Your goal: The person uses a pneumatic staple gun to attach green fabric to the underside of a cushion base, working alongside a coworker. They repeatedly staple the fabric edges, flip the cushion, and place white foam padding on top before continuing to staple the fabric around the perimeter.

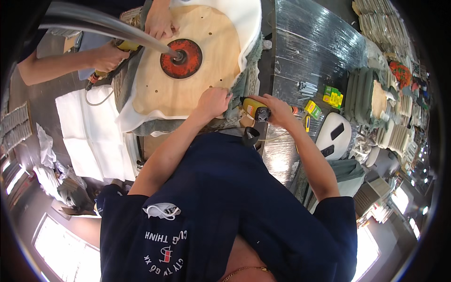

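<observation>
My right hand [278,111] is wrapped round a yellow pneumatic staple gun [255,109], its nose close to the edge of a seat cushion. On the cushion's near right rim, the fingers of my left hand [214,101] pinch the grey-green fabric [236,99]. A round-cornered plywood panel [155,94] lies on top, with white padding [249,28] showing around it. Pressing on the panel is a red disc [193,69] at the end of a metal rod [127,32]. Exactly how the fabric folds under my left fingertips is hidden.
Across the cushion, a co-worker's hand [161,21] rests on the panel; the other hand [109,57] holds a second staple gun. At right, a plastic-wrapped table [300,56] bears staple strips [307,88], small green-yellow boxes [332,96] and stacked grey cushions [361,91]. White sheets [94,136] lie left.
</observation>
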`<state>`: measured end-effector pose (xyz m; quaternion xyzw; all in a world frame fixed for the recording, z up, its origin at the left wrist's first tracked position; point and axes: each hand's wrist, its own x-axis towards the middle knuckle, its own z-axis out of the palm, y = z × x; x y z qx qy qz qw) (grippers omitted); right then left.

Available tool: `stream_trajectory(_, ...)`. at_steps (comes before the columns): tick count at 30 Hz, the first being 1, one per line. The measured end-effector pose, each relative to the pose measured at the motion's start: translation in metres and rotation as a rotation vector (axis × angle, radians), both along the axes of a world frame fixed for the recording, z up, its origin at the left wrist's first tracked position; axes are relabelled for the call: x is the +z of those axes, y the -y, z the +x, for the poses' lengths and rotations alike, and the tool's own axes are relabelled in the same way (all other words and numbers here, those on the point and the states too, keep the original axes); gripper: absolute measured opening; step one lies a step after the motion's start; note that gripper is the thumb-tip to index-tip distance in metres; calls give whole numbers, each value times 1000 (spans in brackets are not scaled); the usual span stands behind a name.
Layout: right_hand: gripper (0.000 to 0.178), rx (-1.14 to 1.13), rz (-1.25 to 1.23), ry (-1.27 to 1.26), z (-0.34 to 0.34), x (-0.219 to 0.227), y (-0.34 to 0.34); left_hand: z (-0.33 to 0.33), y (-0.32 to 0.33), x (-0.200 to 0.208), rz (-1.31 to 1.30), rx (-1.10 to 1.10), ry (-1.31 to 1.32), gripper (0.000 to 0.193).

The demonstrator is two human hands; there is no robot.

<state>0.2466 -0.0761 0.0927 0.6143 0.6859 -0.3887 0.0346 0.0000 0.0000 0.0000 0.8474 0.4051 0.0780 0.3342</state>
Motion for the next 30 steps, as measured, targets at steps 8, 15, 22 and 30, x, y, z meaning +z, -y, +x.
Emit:
stream_trajectory(8, 73, 132, -26, 101, -19, 8, -34, 0, 14, 7, -53, 184, -94, 32)
stream_trajectory(15, 79, 282, -24, 143, -10, -6, -55, 10, 2, 17, 35, 167, -134, 32)
stream_trajectory(22, 89, 194, 39, 95, 5, -9, -19, 12, -18, 21, 242, -83, -120, 30)
stream_trajectory(30, 90, 271, 13, 80, 1, 6, -39, -8, 25, 5, 84, 188, -3, 34)
